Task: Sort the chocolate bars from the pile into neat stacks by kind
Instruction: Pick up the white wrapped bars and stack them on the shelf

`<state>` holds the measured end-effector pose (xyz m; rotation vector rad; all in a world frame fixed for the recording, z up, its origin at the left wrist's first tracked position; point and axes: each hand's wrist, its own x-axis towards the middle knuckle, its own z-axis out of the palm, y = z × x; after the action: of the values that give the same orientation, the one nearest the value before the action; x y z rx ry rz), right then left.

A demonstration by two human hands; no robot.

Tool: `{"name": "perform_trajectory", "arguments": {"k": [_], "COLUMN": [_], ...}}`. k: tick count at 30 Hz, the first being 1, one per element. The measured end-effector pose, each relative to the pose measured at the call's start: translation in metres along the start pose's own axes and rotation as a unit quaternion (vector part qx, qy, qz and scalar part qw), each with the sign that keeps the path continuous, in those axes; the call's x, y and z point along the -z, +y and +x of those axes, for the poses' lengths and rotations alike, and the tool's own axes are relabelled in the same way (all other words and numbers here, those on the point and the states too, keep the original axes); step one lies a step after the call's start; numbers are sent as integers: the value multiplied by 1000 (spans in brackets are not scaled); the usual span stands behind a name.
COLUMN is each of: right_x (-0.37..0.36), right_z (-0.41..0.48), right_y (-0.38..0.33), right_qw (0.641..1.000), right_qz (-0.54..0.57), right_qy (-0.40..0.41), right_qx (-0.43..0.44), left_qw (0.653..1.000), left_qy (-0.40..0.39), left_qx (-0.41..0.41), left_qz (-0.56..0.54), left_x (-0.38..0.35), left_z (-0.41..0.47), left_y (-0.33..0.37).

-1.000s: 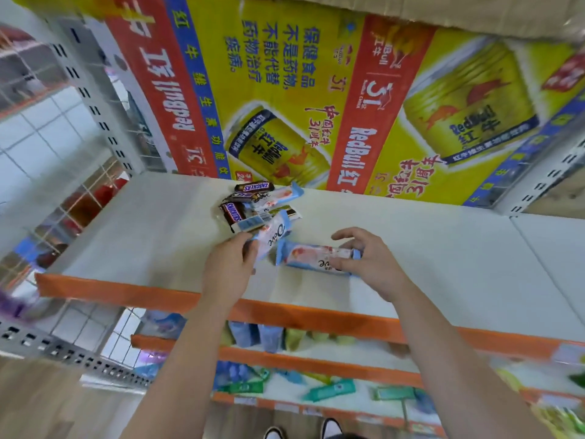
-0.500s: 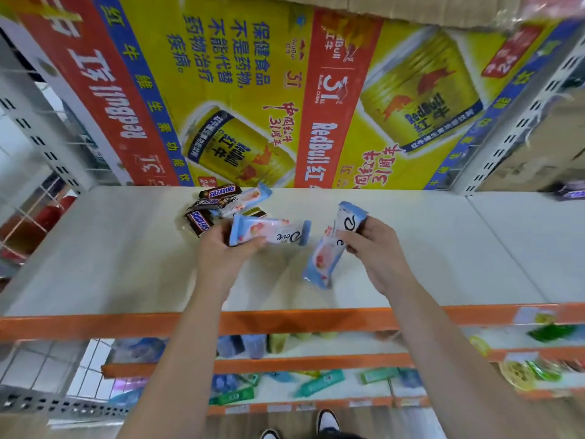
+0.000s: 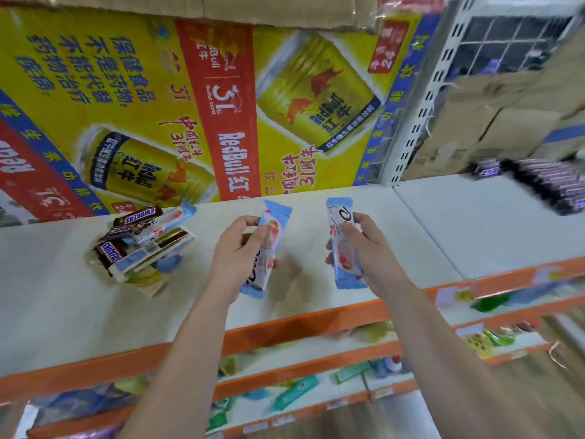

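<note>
A light-blue and white foil-wrapped Dove bar (image 3: 274, 223) is being gripped by the left hand (image 3: 237, 251), with the fingers curled round its middle. A second bar (image 3: 340, 217) of the same kind is being pinched between thumb and fingers of the right hand (image 3: 367, 248). Both are being held above the white shelf board (image 3: 63, 296), apart from each other. At nine o'clock from the left hand, a mixed pile of brown Snickers and pale-blue bars (image 3: 142, 242) is lying unsorted. At two o'clock, a blurred row of dark wrapped bars (image 3: 550, 185) is being noted, possibly a finished stack. No Dove stack is being observed; most sorting is judged outstanding.
</note>
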<state>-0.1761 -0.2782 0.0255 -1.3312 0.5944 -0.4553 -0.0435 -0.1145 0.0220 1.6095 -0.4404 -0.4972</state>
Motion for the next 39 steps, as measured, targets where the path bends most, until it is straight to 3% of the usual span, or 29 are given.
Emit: {"name": "perform_trajectory", "arguments": {"k": [5,10,16,27,39], "right_x": [98,206,312,438,576], "right_z": [-6,-17,-28,-14,61], "right_y": [-9,-22,-31,-50,-92], "right_qw": [998,994,995,966,973], "right_qz": [-68,-94,-61,-133,-120], "right_qy": [-13,49,75,206,189], "right_qx": [-8,1,36,76,57], "left_qw": [998,994,989,973,961], "left_qy": [-49,-79,-79,-139,-146], "left_qx": [15,-3,-50,-97,-183], "left_qz": [40,69,118,155,147], "left_x": [-97,-207,-317,-444,-586], "left_z": [7,4,0,27,99], "left_y": [5,12,16,29,56]}}
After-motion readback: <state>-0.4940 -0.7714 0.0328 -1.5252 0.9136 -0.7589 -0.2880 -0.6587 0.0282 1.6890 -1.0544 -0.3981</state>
